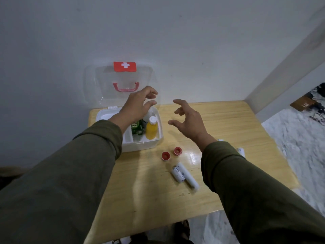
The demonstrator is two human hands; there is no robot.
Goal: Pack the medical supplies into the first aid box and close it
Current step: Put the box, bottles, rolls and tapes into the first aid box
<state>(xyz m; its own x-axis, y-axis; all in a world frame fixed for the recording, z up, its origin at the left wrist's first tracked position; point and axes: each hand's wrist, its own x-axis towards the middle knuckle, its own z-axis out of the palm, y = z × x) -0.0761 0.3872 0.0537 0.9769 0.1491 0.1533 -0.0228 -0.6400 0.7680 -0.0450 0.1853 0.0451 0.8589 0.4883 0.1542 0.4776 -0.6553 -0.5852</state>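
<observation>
The white first aid box (148, 143) sits at the table's back left, its clear lid (105, 81) with a red cross label and pink handle standing open against the wall. Inside are an orange bottle (151, 130) with a white cap and a green carton (137, 127). My left hand (139, 103) hovers over the box, fingers spread, holding nothing. My right hand (186, 118) hangs open above the table to the right of the box. On the table lie two red-capped tape rolls (165, 155) (177, 150) and two white bandage rolls (178, 174) (189, 176).
The light wooden table (140, 191) stands against a grey wall. More white rolls (241, 151) lie partly hidden behind my right sleeve near the right edge. A pale patterned floor and clutter (313, 103) lie to the right.
</observation>
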